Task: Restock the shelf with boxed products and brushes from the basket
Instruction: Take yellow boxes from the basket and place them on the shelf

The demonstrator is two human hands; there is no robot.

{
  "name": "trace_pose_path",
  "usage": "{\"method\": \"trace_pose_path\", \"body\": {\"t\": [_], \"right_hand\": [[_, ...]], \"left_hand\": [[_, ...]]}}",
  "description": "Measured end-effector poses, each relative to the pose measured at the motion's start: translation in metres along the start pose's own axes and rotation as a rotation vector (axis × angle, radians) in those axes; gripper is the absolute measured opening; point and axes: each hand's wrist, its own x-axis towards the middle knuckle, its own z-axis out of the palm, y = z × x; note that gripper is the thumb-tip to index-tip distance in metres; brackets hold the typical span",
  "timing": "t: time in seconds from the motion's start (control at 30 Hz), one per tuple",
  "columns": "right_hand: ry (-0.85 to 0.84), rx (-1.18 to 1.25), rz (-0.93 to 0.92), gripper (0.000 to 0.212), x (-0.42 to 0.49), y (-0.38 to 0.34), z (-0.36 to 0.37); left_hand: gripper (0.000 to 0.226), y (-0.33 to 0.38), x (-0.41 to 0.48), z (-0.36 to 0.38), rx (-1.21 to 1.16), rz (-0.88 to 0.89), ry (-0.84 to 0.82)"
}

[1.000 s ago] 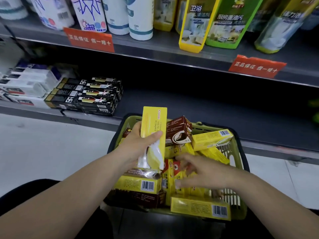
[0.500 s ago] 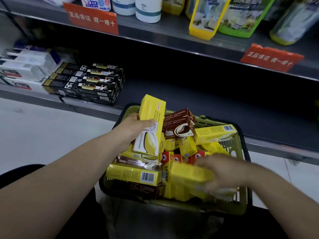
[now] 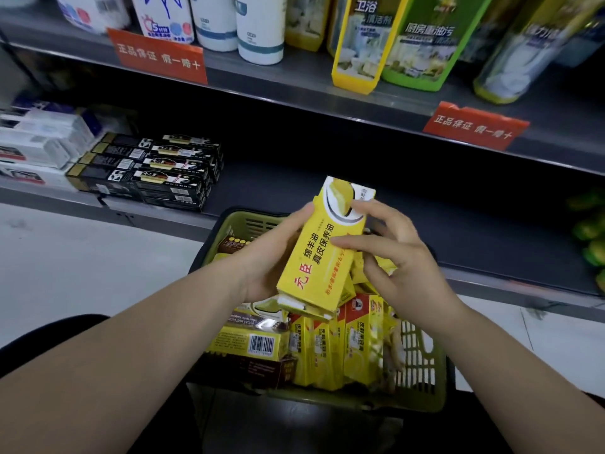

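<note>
A green plastic basket sits in front of me on the floor, full of yellow and brown boxed products. Above it I hold a long yellow box tilted, its far end towards the lower shelf. A second yellow box looks stacked under it. My left hand grips the stack from its left side. My right hand pinches the right edge, with its thumb on the printed face. I cannot pick out any brushes.
Black boxes and white boxes are stacked at the left of the lower shelf; its dark middle and right lie bare. The upper shelf carries bottles, refill pouches and red tags. White floor lies left.
My right hand lifted a yellow box out of the basket and brought it to the one in my left hand. Both hands now hold the boxes together, higher and tilted towards the shelf.
</note>
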Motion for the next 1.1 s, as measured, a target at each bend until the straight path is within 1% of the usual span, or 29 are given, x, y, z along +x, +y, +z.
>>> {"method": "trace_pose_path", "body": {"t": [0.07, 0.1, 0.13, 0.17, 0.2, 0.23, 0.27, 0.3, 0.37, 0.43, 0.47, 0.5, 0.57, 0.67, 0.7, 0.83, 0.93, 1.03, 1.1], "right_hand": [[0.045, 0.169, 0.117, 0.054, 0.0, -0.002, 0.001], [0.09, 0.249, 0.182, 0.049, 0.001, -0.002, 0.001], [0.14, 0.331, 0.264, 0.04, 0.002, -0.004, 0.002], [0.154, 0.43, 0.377, 0.034, 0.004, -0.006, 0.003], [0.127, 0.528, 0.503, 0.049, 0.005, -0.009, 0.005], [0.068, 0.629, 0.631, 0.069, 0.005, -0.01, 0.008], [0.01, 0.702, 0.718, 0.083, 0.003, -0.012, 0.013], [-0.017, 0.738, 0.757, 0.09, 0.003, -0.014, 0.018], [-0.009, 0.725, 0.777, 0.095, 0.003, -0.018, 0.023], [0.032, 0.674, 0.825, 0.096, 0.007, -0.018, 0.022], [0.03, 0.646, 0.867, 0.092, 0.008, -0.015, 0.021], [0.024, 0.638, 0.911, 0.085, 0.009, -0.013, 0.02], [0.037, 0.709, 0.979, 0.064, 0.009, -0.008, 0.015], [0.097, 0.988, 1.01, 0.025, 0.007, -0.001, 0.002], [0.091, 1.091, 1.018, 0.021, 0.006, 0.0, -0.002], [0.05, 1.297, 1.048, 0.027, 0.003, 0.004, -0.012], [0.025, 1.418, 1.009, 0.035, 0.003, 0.004, -0.011], [-0.089, 1.366, 0.943, 0.041, 0.004, 0.001, -0.006], [-0.136, 1.318, 0.97, 0.053, 0.007, -0.003, 0.0]], "left_hand": [[0.057, 0.001, 0.001, 0.003, 0.012, 0.034, 0.012], [0.052, 0.001, 0.001, 0.004, 0.026, 0.053, 0.029], [0.048, 0.0, 0.001, 0.005, 0.036, 0.067, 0.047], [0.046, 0.0, 0.0, 0.006, 0.039, 0.076, 0.066], [0.047, -0.001, -0.001, 0.007, 0.039, 0.087, 0.08], [0.05, -0.002, -0.001, 0.008, 0.042, 0.109, 0.093], [0.057, -0.002, -0.002, 0.01, 0.045, 0.135, 0.111], [0.069, -0.002, -0.002, 0.012, 0.047, 0.153, 0.13], [0.086, -0.002, -0.003, 0.017, 0.066, 0.171, 0.156], [0.089, -0.002, -0.002, 0.022, 0.104, 0.18, 0.167], [0.084, -0.003, 0.0, 0.024, 0.111, 0.174, 0.161], [0.075, -0.004, 0.001, 0.027, 0.113, 0.167, 0.152], [0.056, -0.005, 0.003, 0.029, 0.123, 0.167, 0.154], [0.042, -0.005, 0.002, 0.027, 0.082, 0.183, 0.208], [0.04, -0.005, 0.002, 0.025, 0.061, 0.19, 0.233], [0.037, -0.008, -0.002, 0.012, 0.062, 0.194, 0.306], [0.037, -0.009, -0.008, 0.002, 0.084, 0.193, 0.326], [0.029, -0.008, -0.015, -0.011, 0.075, 0.245, 0.349], [0.024, -0.007, -0.02, -0.02, 0.086, 0.281, 0.372]]}}
